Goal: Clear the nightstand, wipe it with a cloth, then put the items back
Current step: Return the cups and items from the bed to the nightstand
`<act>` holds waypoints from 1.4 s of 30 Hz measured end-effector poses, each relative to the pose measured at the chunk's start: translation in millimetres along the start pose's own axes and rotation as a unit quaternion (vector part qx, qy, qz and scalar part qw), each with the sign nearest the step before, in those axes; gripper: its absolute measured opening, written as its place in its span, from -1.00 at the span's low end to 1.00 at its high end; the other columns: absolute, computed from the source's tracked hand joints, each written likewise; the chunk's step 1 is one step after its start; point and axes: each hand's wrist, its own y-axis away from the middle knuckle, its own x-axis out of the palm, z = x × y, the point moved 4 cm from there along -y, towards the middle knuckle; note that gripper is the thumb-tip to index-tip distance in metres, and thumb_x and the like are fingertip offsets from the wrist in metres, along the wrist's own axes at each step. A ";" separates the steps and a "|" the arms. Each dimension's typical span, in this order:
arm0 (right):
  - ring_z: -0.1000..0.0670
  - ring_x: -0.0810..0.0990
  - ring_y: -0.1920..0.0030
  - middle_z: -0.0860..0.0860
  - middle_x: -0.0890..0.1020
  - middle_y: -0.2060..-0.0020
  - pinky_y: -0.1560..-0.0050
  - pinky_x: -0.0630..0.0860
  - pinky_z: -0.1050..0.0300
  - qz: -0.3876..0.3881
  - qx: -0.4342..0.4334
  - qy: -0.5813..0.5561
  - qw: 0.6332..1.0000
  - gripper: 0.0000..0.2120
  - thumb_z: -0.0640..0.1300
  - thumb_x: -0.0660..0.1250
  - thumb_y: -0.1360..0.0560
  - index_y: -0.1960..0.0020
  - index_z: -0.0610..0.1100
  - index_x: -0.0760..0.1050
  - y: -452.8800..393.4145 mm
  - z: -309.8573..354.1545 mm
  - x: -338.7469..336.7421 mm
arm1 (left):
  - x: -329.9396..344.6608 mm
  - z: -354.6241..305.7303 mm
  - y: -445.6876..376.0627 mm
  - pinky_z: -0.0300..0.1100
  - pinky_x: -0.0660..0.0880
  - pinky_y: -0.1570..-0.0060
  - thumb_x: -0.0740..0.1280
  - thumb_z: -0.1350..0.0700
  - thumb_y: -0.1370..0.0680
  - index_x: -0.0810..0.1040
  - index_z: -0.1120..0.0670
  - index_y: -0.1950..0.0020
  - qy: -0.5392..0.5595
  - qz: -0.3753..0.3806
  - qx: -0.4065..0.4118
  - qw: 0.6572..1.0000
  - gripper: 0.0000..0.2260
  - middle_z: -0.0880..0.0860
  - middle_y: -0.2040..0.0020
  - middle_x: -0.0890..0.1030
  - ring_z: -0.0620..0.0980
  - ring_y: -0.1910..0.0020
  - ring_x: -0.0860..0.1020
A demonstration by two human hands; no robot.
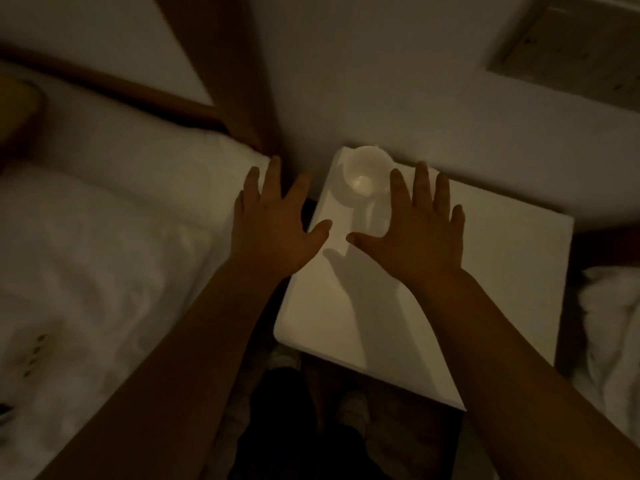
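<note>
Clearing step, judged. Cup (363,176) at twelve o'clock on the surface (485,271); left hand (277,230) and right hand (415,233) spread wide, holding nothing. Next: grasp and lift the cup.

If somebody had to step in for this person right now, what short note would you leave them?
Left hand: open, fingers spread, holding nothing, over the gap between the bed and the nightstand.
Right hand: open, fingers spread, above the nightstand, just right of the cup.
The white cup stands at the nightstand's back left corner; nothing else shows on top.
Done: cannot tell whether it has been wiped. No cloth in view.
Left: if clearing, lift the cup off, find a cloth, wipe, put the cup back.
</note>
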 end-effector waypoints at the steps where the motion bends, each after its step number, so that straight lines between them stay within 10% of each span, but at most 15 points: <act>1: -0.19 -0.21 -0.52 -0.06 -0.16 -0.55 -0.40 -0.05 -0.35 0.001 -0.030 0.006 1.000 0.08 0.56 0.17 -0.25 -0.54 0.06 -0.19 4.5 19.7 1.1 | -6.6 17.2 16.4 0.26 0.08 -0.40 0.14 -0.37 -0.43 0.06 -0.14 -0.54 0.009 -0.009 -0.023 1.000 -0.27 0.12 -0.57 0.00 0.27 -0.51 -0.04; 19: -0.12 -0.06 -0.53 -0.06 0.01 -0.55 -0.41 0.11 -0.23 0.135 -0.413 0.066 0.898 0.01 0.34 0.38 -0.33 -0.54 0.02 -0.10 154.7 335.9 86.6 | -7.8 250.5 303.3 0.17 0.29 -0.30 0.06 -0.41 -0.43 -0.02 -0.18 -0.51 0.062 -0.027 -0.373 0.925 -0.29 0.07 -0.57 0.07 0.18 -0.50 0.12; 28: -0.16 0.17 -0.46 -0.11 0.28 -0.44 -0.31 0.27 -0.14 0.091 -0.507 0.092 0.852 -0.28 0.08 0.44 -0.42 -0.46 -0.06 0.20 194.0 444.5 139.7 | 19.9 342.7 400.5 0.05 0.44 -0.03 0.25 -0.30 -0.45 0.35 0.09 -0.28 0.082 -0.076 -0.540 0.834 -0.41 0.11 -0.19 0.49 0.15 -0.16 0.45; 36: -0.14 0.15 -0.47 -0.05 0.37 -0.40 -0.37 0.19 -0.23 0.108 -0.530 0.144 0.829 -0.61 -0.12 0.28 -0.53 -0.35 -0.04 0.38 177.0 494.7 171.1 | 14.5 401.1 366.6 0.01 0.35 -0.27 0.51 -0.05 -0.39 0.36 0.13 -0.38 0.280 -0.223 -0.451 0.818 -0.35 0.16 -0.33 0.42 0.16 -0.30 0.38; 42: -0.13 0.51 0.12 -0.02 0.56 0.22 0.29 0.31 0.10 0.109 -0.543 0.132 0.822 -0.85 -0.22 0.22 -0.47 0.16 -0.05 0.55 170.9 501.1 175.0 | 18.3 419.9 359.9 -0.08 0.59 -0.03 0.53 0.13 -0.40 0.60 0.05 -0.09 0.414 -0.241 -0.419 0.771 -0.71 0.01 0.01 0.66 -0.07 0.00 0.63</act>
